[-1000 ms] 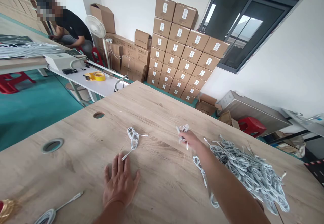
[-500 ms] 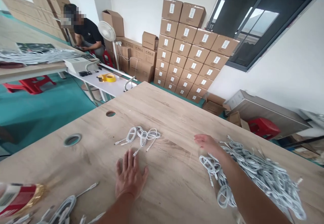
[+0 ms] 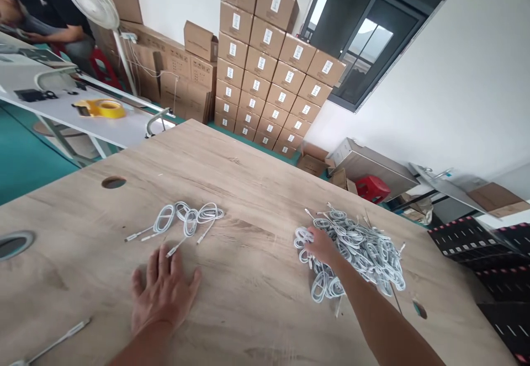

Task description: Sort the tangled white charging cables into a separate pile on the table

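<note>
My left hand (image 3: pixel 163 291) lies flat on the wooden table with its fingers spread. Just past its fingertips are several white coiled cables (image 3: pixel 189 222), and one cable's plug end reaches the fingers. My right hand (image 3: pixel 322 244) is at the left edge of a large heap of white coiled cables (image 3: pixel 360 244). Its fingers are closed on a coiled cable (image 3: pixel 303 237) at that edge; the fingertips are partly hidden. Another white cable end (image 3: pixel 74 329) lies at the lower left.
The wooden table (image 3: pixel 256 178) has round holes (image 3: pixel 114 182) along its left side. Beyond it are a side table with a yellow tape dispenser (image 3: pixel 101 108), a fan (image 3: pixel 91 3), stacked cartons (image 3: pixel 265 68) and a seated person (image 3: pixel 49 18). Black trays (image 3: pixel 467 239) stand at the right.
The view has turned to the right. My right hand has come down from above the table onto a coiled cable at the heap's left edge. My left hand stays flat.
</note>
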The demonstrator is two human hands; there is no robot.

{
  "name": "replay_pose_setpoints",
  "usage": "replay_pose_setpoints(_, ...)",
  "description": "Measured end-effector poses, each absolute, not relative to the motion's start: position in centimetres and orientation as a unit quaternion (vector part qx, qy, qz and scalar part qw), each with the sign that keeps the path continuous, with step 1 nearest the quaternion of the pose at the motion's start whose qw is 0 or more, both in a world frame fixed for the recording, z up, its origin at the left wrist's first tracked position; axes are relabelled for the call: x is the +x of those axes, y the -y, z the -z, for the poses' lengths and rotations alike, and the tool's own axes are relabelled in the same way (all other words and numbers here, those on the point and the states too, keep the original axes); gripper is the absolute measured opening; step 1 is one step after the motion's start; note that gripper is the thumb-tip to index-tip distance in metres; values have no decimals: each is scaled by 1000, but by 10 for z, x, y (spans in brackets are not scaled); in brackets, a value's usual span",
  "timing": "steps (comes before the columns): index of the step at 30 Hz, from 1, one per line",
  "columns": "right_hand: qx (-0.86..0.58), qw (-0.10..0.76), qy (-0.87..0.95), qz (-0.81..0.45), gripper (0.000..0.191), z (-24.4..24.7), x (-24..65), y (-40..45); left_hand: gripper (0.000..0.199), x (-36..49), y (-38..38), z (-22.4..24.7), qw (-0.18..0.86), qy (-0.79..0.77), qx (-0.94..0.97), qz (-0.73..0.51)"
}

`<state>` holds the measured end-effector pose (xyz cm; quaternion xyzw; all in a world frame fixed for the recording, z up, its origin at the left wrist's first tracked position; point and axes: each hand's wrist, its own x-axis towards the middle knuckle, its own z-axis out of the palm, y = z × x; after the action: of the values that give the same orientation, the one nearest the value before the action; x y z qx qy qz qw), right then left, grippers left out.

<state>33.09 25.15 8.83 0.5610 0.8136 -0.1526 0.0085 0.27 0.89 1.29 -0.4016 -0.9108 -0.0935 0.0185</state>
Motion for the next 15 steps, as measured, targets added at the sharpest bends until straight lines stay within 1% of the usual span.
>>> replay_pose_setpoints(2,602,-50,-761,238,16,-91,342,-265,78,3,-9,-13,17,909,-406,93)
replay_pose_setpoints(4,623,-69,-733,264,19,-95,348,-276,79,2,-9,-13,19,908,-408,96)
replay_pose_setpoints(6,634,-31,-742,216,22,-96,346,-281,80,2,-9,-13,18,908,-408,98)
replay_pose_setpoints(8,635,49,-755,159,22,-94,338,-282,80,1,-9,-13,18,908,-408,96)
replay_pose_setpoints(10,626,110,-759,143,21,-91,330,-281,80,1,-9,-13,20,908,-407,92)
replay_pose_setpoints(15,590,133,-770,203,18,-99,326,-287,77,4,-9,-15,13,913,-402,75)
